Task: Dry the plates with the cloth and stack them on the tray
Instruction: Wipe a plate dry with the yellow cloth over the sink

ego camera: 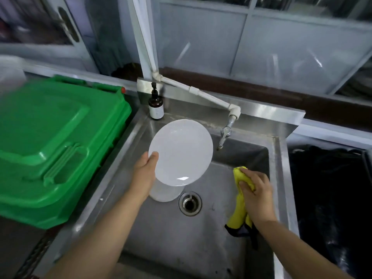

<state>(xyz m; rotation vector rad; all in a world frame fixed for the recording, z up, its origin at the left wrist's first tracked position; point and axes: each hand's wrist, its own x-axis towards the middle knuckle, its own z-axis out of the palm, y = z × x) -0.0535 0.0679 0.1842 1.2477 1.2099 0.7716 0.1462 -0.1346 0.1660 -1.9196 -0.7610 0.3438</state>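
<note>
head | left hand (pixel 145 172) grips plate (pixel 181 153) by its left rim, tilted over sink (pixel 221 248) back-left | right hand (pixel 256 195) clutches cloth (pixel 242 177), right of plate, apart | cloth must travel left to plate face

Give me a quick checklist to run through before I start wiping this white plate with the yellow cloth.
1. Left hand grips the round white plate at its rim: ok.
2. Right hand holds the yellow cloth: ok.
3. Cloth touching the plate: not ok, they are apart.
4. Plate held above the steel sink: ok.
5. Second white plate waiting below: ok.
6. Tray in view: not ok.
</note>
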